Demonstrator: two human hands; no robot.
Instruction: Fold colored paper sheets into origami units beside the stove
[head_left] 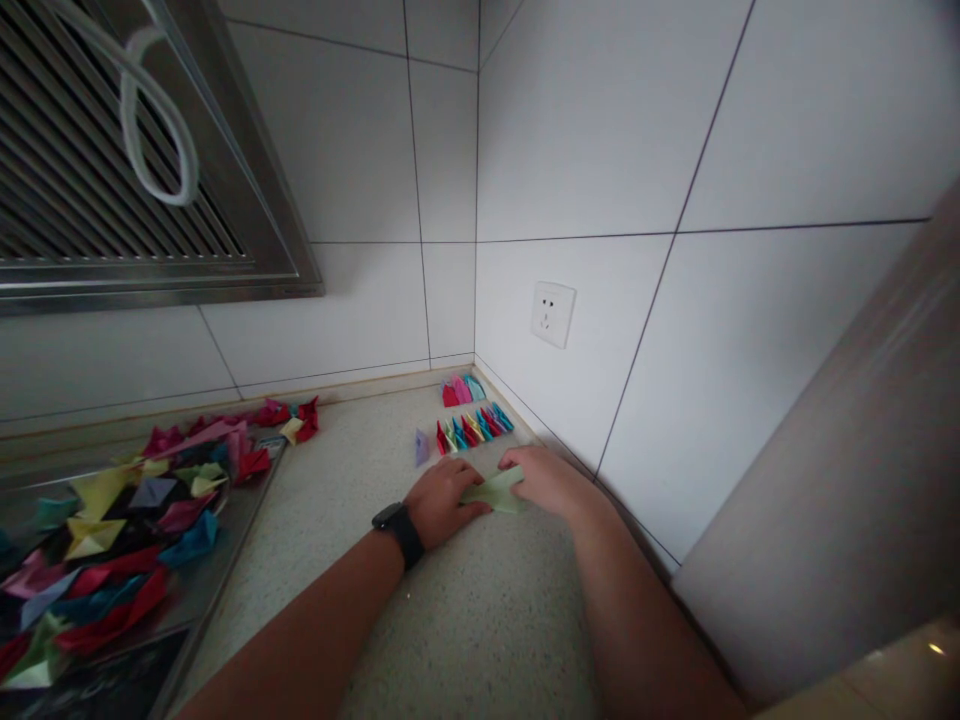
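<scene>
A pale green piece of folded paper [502, 491] lies low over the countertop between my two hands. My left hand [444, 500], with a black watch on its wrist, pinches the paper's left end. At the other end, my right hand [541, 478] is closed on the paper, its fingertips partly hidden. Just beyond my hands stands a row of colourful folded paper pieces [472, 430]. A single lilac folded piece [421, 447] is to the left of that row. Farther back, near the corner, sits a smaller group of pink, red and teal pieces [461, 390].
On the left, many coloured folded papers [112, 530] are heaped over a dark cooktop [142, 670]. The speckled countertop [322, 480] meets white tiled walls, with a socket [553, 314] on the right one. A range hood [247, 220] with a hanging white cord [180, 170] is at upper left.
</scene>
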